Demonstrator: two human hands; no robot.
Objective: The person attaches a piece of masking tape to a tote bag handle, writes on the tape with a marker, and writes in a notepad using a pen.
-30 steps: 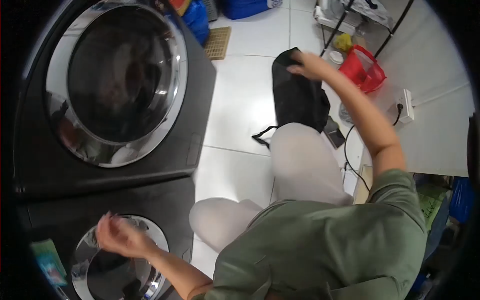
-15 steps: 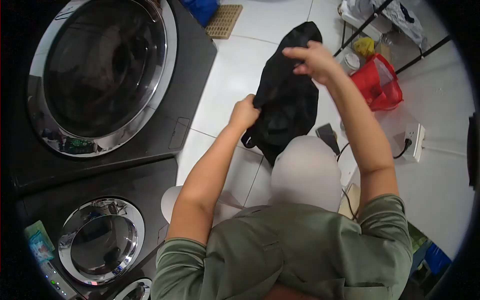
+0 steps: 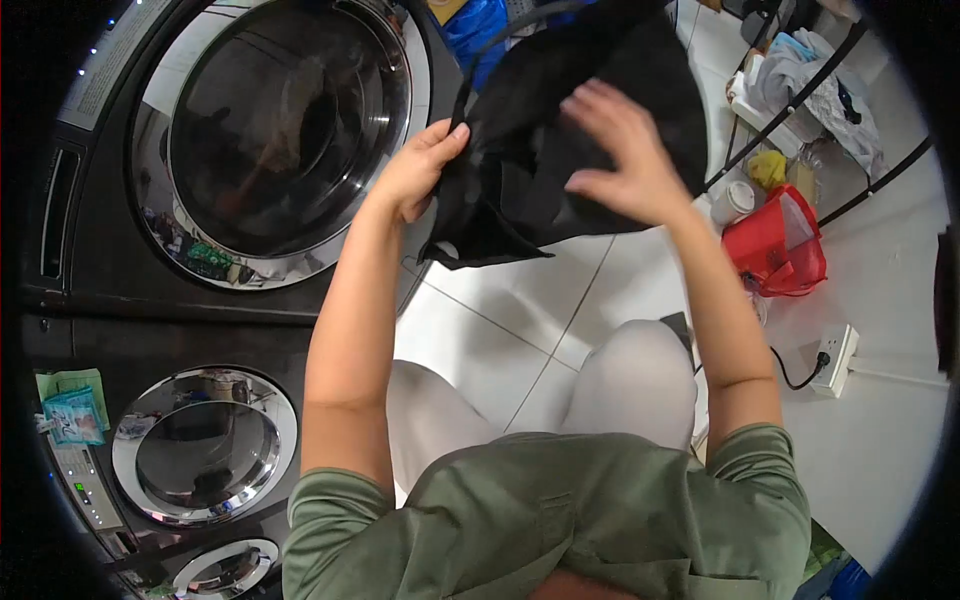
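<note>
A black cloth item (image 3: 640,90), perhaps a bag, hangs spread out in the air in front of me, above the tiled floor. My left hand (image 3: 425,165) pinches its left edge between thumb and fingers. Over the middle of the cloth is my right hand (image 3: 630,160), with its fingers apart and slightly blurred. Whether its palm touches the fabric I cannot tell. Loose folds of the cloth droop below and to the right of my left hand.
Dark front-loading machines (image 3: 100,240) with round glass doors line the left side. At right are a red bag (image 3: 775,250), a white cup (image 3: 735,203), a black-framed rack (image 3: 785,115) and a socket (image 3: 837,362) with a plugged-in cable. Blue plastic (image 3: 475,35) lies beyond.
The black cloth has risen from the floor and opened out wider. My left hand has moved up and left with its edge. My right hand stays over the cloth, its fingers now more spread.
</note>
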